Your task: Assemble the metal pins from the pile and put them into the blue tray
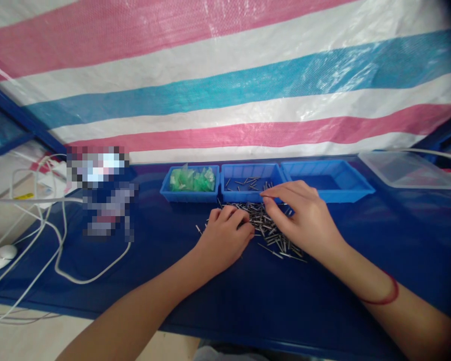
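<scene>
A pile of thin metal pins lies on the blue table in front of the bins. My left hand rests at the pile's left side, its fingers curled down; whatever they may hold is hidden. Above the right part of the pile, by the front rim of the middle blue bin, is my right hand. Its thumb and index finger are pinched together, and what is between the tips is too small to make out. Several pins lie scattered inside the middle bin.
Green plastic packets fill the left bin. The right bin adjoins the middle one. A clear lid lies at the far right. White cables and a blurred device are on the left. A striped sheet hangs behind.
</scene>
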Demonstrator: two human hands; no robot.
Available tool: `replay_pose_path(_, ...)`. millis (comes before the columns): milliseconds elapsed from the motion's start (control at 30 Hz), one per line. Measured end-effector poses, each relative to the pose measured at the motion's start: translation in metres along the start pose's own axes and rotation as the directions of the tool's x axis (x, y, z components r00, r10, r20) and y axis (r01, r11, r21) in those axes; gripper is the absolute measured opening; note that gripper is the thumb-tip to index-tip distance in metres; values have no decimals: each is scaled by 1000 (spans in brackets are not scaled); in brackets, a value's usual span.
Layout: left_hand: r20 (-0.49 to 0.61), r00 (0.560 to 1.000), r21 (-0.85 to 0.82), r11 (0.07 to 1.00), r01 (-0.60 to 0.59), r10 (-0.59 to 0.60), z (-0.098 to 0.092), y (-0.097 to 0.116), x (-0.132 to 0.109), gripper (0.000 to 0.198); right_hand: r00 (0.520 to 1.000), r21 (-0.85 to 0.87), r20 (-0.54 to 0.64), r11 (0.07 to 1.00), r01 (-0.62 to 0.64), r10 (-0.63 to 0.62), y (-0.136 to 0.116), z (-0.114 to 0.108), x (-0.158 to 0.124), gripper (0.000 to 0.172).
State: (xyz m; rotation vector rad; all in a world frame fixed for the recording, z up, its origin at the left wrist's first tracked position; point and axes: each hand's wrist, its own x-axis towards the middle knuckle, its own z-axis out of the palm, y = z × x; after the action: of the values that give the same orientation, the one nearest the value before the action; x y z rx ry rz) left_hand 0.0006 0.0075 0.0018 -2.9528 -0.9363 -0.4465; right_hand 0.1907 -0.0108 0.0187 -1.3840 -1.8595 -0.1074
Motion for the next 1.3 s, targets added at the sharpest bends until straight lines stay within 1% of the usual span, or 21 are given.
replay_pose_path(33,-10,1000,-12,1000,19,-19,0,0,0,17,1000,9,8,1000,0,0,-1,0,0,15)
replay_pose_path(100,-46,994,-80,992,98,-102,-2,0,1,17,1000,41,23,999,-2,1,-2,0,-1,14)
replay_pose_path(200,-99,957,-249,938,243,-274,-6,-1,2,17,998,131,67,991,-21,12,-6,2,-3,14)
replay_pose_path(267,-108,934,-346,894,285,-339,-9,-2,3,18,990,225,128,971,-80,52,-10,4,-5,11)
replay_pose_path(333,-108,928,-405,868,287,-358,-11,-2,3,17,973,312,200,934,-176,117,-14,6,-7,9)
replay_pose_path(433,-123,929,-433,861,267,-350,-12,0,2,15,945,375,262,881,-287,196,-20,9,-10,15)
replay_pose_path(600,-141,929,-459,854,244,-341,-7,-1,1,13,933,409,277,850,-331,230,-20,10,-12,16)
replay_pose_path(800,-136,945,-489,850,198,-298,-7,-5,2,14,942,445,271,842,-305,198,-19,7,-10,15)
replay_pose_path(1067,-206,923,-521,835,178,-326,-16,-6,3,7,960,416,251,882,-219,120,-15,8,-11,14)
replay_pose_path(1167,-200,917,-524,828,199,-346,-16,-6,3,8,965,400,252,901,-167,67,-16,6,-8,15)
replay_pose_path(1233,-189,911,-524,822,221,-366,-15,-6,2,10,975,375,216,918,-132,52,-15,3,-1,16)
replay_pose_path(1300,-194,905,-520,822,232,-378,-13,-8,1,13,988,302,145,949,-91,48,-13,3,8,16)
